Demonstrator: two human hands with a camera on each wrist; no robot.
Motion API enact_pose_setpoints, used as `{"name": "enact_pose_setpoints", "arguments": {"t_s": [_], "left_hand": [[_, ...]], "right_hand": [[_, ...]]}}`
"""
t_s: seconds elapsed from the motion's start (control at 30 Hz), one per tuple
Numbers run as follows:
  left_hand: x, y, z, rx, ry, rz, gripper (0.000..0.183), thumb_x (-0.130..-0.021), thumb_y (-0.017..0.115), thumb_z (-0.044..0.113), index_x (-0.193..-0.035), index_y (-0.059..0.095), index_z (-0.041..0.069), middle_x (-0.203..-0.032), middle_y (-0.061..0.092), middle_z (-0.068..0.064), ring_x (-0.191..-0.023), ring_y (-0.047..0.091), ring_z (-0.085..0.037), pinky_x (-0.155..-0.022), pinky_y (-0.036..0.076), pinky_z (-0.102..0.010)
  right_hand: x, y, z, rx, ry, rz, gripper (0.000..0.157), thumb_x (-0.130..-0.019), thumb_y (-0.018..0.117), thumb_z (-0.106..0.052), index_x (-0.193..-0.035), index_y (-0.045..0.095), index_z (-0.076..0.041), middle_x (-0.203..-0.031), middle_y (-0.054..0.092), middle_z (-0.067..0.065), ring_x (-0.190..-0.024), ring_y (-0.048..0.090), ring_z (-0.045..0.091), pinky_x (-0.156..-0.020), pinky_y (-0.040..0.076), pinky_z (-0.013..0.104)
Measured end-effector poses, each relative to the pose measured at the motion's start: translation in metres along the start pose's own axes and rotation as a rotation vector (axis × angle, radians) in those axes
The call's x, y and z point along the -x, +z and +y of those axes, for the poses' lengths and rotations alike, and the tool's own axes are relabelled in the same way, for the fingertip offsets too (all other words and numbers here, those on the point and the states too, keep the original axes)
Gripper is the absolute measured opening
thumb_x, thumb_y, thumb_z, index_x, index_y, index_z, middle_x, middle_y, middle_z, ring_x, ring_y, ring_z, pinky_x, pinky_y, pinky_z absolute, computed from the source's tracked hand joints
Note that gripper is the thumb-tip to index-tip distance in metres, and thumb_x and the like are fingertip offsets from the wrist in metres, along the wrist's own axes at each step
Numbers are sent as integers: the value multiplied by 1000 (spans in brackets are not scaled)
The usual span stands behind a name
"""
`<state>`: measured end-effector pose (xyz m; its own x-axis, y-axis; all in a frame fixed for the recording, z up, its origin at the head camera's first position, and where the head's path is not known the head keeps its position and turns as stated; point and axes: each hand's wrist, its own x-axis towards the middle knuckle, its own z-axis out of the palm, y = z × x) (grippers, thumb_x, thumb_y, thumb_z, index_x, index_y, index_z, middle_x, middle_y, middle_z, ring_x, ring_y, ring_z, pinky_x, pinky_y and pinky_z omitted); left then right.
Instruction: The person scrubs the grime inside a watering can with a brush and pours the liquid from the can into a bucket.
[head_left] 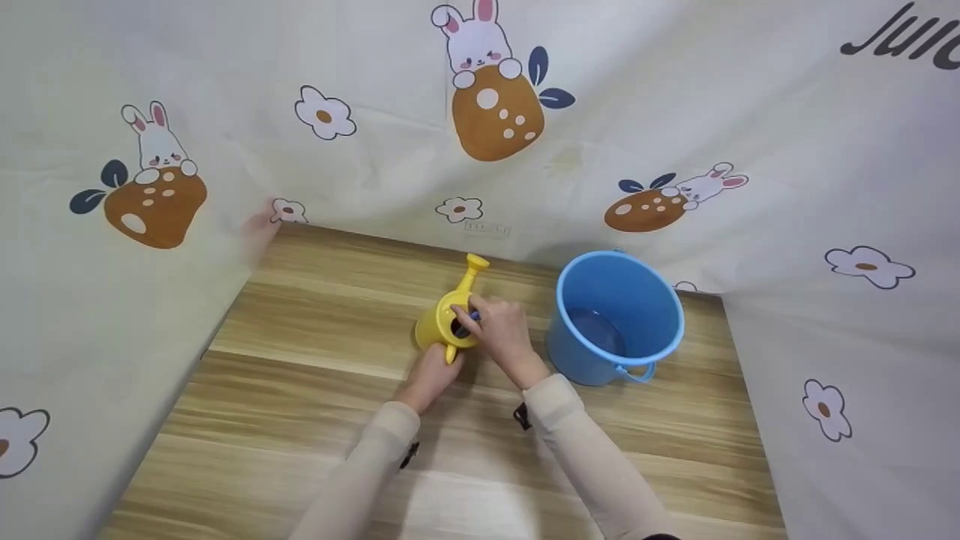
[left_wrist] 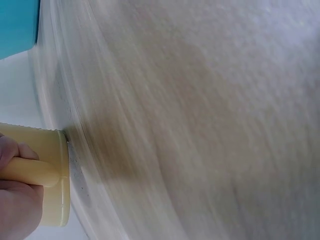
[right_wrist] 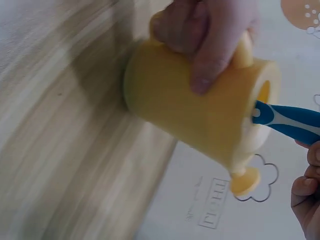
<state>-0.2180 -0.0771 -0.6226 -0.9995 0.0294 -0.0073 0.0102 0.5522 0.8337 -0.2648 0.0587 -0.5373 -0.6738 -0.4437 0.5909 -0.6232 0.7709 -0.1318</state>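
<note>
Find the yellow watering can [right_wrist: 180, 107] upright, or nearly so, on the wooden floor [head_left: 315, 300], with the spout [head_left: 469, 279] pointing away towards the cloth wall [head_left: 375, 172] and with the blue bucket [head_left: 571, 356] just to the right; judge this as work inside the can, perhaps stirring or scrubbing; steady the can with the left hand [head_left: 433, 375], with fingers curled round the can handle [right_wrist: 243, 52]; pinch the blue-and-white tool [right_wrist: 290, 121] with the right hand [head_left: 504, 330], with thumb and fingers closed on it above the opening [right_wrist: 265, 92]; cannot tell the shape of the tool's hidden lower end; to do this well, brace firmly with the left and move only the right, from the wrist; follow the inner wall in short, even strokes; avoid levering against the rim, for fear of tipping the can; go lightly near the bottom; lift straight out, clear of the edge, on finishing.
</note>
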Motion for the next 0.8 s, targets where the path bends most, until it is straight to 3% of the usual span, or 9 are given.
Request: {"name": "enact_pose_setpoints", "arguments": {"t_s": [0.17, 0.37, 0.53, 0.8], "left_hand": [[-1, -2, 1, 21, -16, -10, 33, -94, 57, 14, -65, 41, 16, -58, 35, 7, -52, 36, -10, -53, 32, -25], [0, -3, 0, 32, -27, -21, 32, -94, 57, 15, -66, 42, 16, -58, 36, 7, -52, 37, -10, -53, 32, -25], [0, -3, -1, 55, -47, -41, 30, -95, 56, 15, -67, 44, 15, -57, 38, 7, -52, 38, -11, -52, 33, -25], [0, -1, -1, 31, -40, -9, 30, -94, 57, 14, -67, 43, 16, -59, 37, 6, -54, 39, -11, -54, 34, -26]], "right_hand": [[1, 1, 2, -16, 31, -33, 37, -92, 68, -44, -75, 61, -11, -54, 49, 2, -48, 36, 11, -48, 26, 23], [0, -2, 2, -8, 32, -74, 41, -90, 65, -51, -78, 60, -12, -52, 40, -1, -47, 32, 12, -48, 21, 23], [0, -1, 2, -13, 24, -84, 38, -93, 64, -46, -76, 58, -13, -55, 35, -4, -49, 32, 11, -50, 20, 22], [-2, -10, 0, -25, 11, -59, 33, -95, 64, -39, -77, 58, -13, -54, 42, 0, -49, 36, 12, -47, 25, 24]]}}
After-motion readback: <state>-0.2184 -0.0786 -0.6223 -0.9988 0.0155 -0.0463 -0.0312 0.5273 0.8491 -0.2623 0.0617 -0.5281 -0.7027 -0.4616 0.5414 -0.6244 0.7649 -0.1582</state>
